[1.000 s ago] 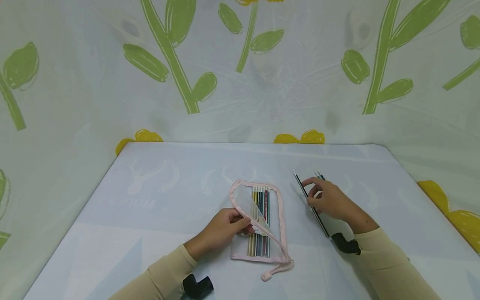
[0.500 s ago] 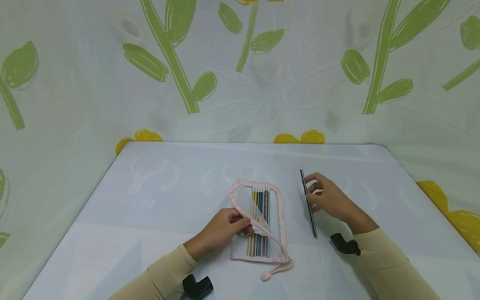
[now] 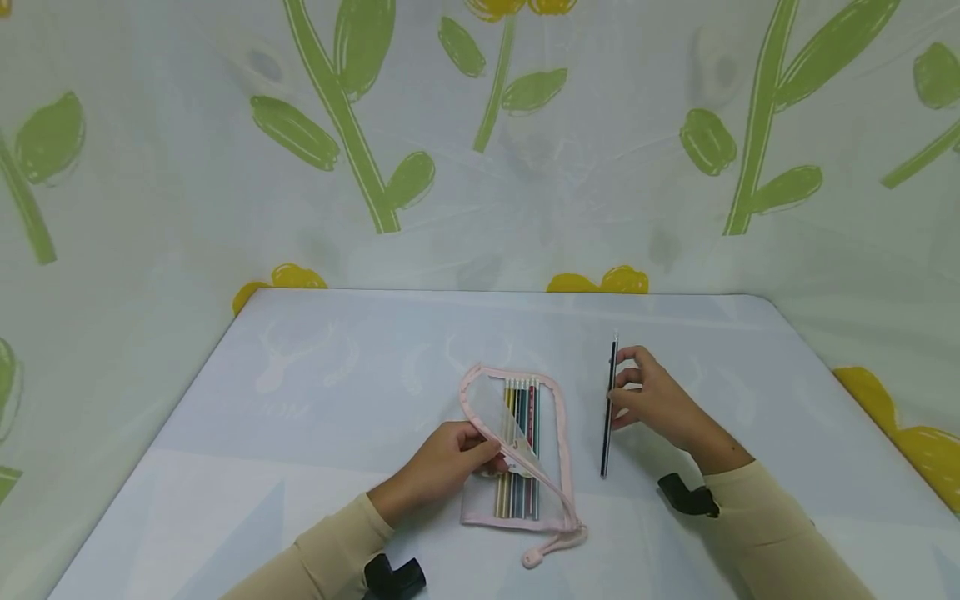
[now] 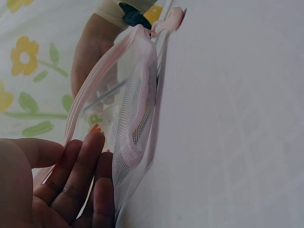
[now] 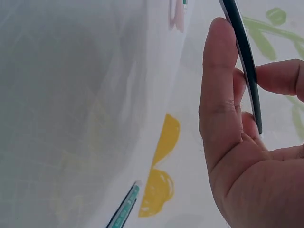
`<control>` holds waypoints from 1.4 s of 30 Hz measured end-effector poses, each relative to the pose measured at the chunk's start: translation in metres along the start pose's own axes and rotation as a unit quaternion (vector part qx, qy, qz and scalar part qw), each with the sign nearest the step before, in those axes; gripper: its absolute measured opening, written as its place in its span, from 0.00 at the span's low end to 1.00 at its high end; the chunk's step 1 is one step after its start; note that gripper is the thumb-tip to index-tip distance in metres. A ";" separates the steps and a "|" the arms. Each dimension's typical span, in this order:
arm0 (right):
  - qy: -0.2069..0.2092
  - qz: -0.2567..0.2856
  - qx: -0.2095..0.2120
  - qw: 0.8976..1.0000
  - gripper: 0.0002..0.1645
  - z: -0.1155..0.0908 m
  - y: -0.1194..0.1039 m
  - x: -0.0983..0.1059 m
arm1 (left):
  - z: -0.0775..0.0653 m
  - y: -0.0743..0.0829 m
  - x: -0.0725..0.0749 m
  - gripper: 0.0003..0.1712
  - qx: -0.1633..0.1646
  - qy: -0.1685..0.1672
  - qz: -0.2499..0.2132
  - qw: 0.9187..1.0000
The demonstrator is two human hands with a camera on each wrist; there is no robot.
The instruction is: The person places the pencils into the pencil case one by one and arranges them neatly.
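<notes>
Dark pencil (image 3: 607,429) pinched in right hand (image 3: 663,408), near pouch (image 3: 562,417); left hand (image 3: 440,467) pinches pouch's pink rim

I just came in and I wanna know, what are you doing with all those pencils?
A person's left hand holds back the front of a see-through, pink-edged zip pouch, so it gapes open. Inside lies a neat row of slim, many-coloured pencils. The right hand pinches one long, thin, dark pencil beside the pouch, not in it. The right wrist view also shows a teal, dark-edged pencil lying loose on the pale table.
</notes>
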State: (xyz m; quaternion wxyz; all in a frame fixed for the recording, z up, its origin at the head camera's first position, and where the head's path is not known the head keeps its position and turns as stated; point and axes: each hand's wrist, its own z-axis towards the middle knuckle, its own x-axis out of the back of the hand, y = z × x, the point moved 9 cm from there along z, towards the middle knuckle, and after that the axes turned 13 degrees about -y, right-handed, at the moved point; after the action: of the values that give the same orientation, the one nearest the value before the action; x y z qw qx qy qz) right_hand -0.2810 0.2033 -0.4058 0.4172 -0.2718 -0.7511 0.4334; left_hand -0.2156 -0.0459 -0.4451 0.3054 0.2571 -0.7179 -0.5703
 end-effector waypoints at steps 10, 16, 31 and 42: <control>-0.013 0.054 0.015 0.998 0.32 0.000 -0.001 -0.006 | 0.000 0.000 0.000 0.17 -0.001 -0.002 -0.001 1.000; -0.019 0.065 0.018 0.998 0.29 0.001 -0.002 -0.011 | 0.000 0.000 0.000 0.17 0.000 0.001 0.001 1.000; -0.030 0.089 0.035 0.995 0.26 0.002 -0.007 -0.021 | 0.000 0.000 0.000 0.17 0.000 0.001 -0.001 1.000; -0.035 0.090 0.033 0.995 0.25 0.002 -0.009 -0.027 | 0.000 0.000 0.000 0.17 0.006 -0.001 -0.002 1.000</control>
State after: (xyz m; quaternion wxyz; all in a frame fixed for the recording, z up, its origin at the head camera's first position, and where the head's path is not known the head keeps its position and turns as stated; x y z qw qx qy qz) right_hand -0.2695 0.1770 -0.4092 0.3585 -0.3087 -0.7232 0.5032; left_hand -0.2154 -0.0462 -0.4451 0.3019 0.2592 -0.7211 -0.5671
